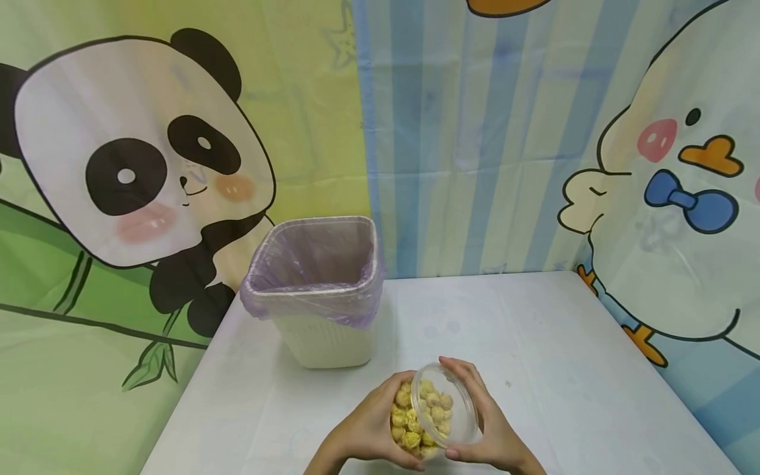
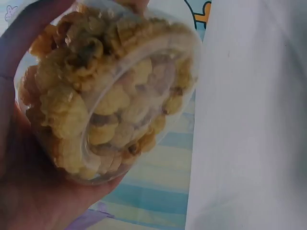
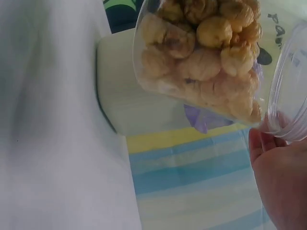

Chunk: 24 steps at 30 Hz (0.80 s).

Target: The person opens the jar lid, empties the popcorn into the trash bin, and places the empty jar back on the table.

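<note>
My left hand (image 1: pixel 372 420) grips a clear plastic jar of yellow popcorn (image 1: pixel 407 422) near the front of the table. The left wrist view shows the jar's round base (image 2: pixel 129 110), with thumb and fingers curled around its side. My right hand (image 1: pixel 495 429) holds a round clear lid (image 1: pixel 463 412) by its rim between thumb and fingers. The lid is tilted and overlaps the jar's mouth in the head view. In the right wrist view a narrow gap shows between the lid (image 3: pixel 292 91) and the popcorn-filled jar (image 3: pixel 201 62).
A pale bin (image 1: pixel 323 340) lined with a purple bag (image 1: pixel 356 310) stands at the back left of the white table (image 1: pixel 505 343). Behind the table hangs a cartoon-printed cloth (image 1: pixel 463 132) with a panda and a white bird.
</note>
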Available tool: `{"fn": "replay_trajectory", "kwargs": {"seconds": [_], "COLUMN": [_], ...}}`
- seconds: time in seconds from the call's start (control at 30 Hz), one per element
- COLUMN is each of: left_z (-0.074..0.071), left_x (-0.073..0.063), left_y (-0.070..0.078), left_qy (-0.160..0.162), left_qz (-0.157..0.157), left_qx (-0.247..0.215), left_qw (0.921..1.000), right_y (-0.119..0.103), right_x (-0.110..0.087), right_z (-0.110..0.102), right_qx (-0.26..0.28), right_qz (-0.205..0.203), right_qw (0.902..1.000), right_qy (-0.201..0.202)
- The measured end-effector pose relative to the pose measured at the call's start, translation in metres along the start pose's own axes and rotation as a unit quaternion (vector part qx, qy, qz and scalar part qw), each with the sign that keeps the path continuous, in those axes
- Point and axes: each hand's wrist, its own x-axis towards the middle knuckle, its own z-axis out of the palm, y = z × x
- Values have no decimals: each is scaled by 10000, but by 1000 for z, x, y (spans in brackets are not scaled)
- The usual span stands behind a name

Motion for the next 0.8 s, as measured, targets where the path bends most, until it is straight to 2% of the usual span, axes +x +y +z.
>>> {"fn": "replay_trajectory", "kwargs": {"seconds": [0.17,0.3,0.4,0.47,0.57,0.67,0.8], "left_z": [-4,-7,-8,-8,-5,0,5], "left_x": [-1,-2,-3,-3,-4,-3,-3], "left_y": [-2,-6,-7,-8,-7,-8,-6], "left_qy": [-436,-788,-904,-806,-466,-28,418], "left_qz": [210,321,358,276,103,135,80], "left_qx": [-510,-923,-1106,-1068,-883,-422,-66], "left_qw": [9975,9921,9891,9906,9949,9990,9991], "right_y": [-1,-3,-3,-2,0,0,-2], "right_x": [0,0,1,2,1,0,-1], "right_z": [-2,-1,0,0,-2,-2,1], "right_qx": [370,500,536,444,374,378,542], "right_qz": [-196,-302,-439,-548,-607,-461,-140], "right_qw": [9983,9963,9947,9946,9955,9975,9984], "right_qy": [-400,-632,-759,-765,-629,-373,-40]}}
